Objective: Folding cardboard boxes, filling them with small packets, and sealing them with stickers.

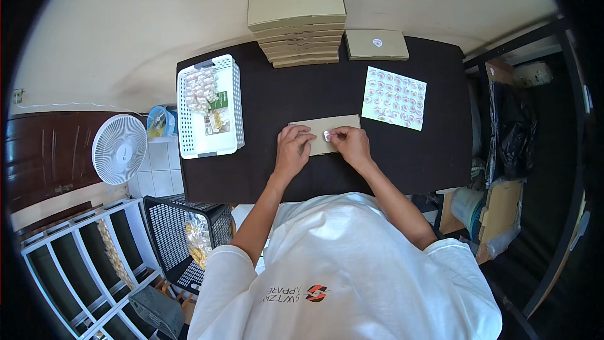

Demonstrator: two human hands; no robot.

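Observation:
A flat kraft cardboard box (pixel 347 122) lies closed on the dark tablecloth before me. My left hand (pixel 293 148) rests on its left end, fingers bent and apart, thumb toward the middle of the lid. Between thumb and fingers of my right hand (pixel 351 144) is a small round sticker (pixel 327 136), held at the lid's centre and seen partly edge-on. Whether its far edge touches the lid is too small to tell. To the right lies a sheet of round stickers (pixel 395 97), printed in rows with a white and orange design.
Stacked kraft boxes (pixel 297 7) stand at the back beside a single box (pixel 376 45) bearing a sticker. A white plastic basket (pixel 210 144) with packaged goods sits at the table's left. Beyond are a fan (pixel 119 149) and a black crate (pixel 177 236); a dark-framed rack (pixel 512 146) borders the right.

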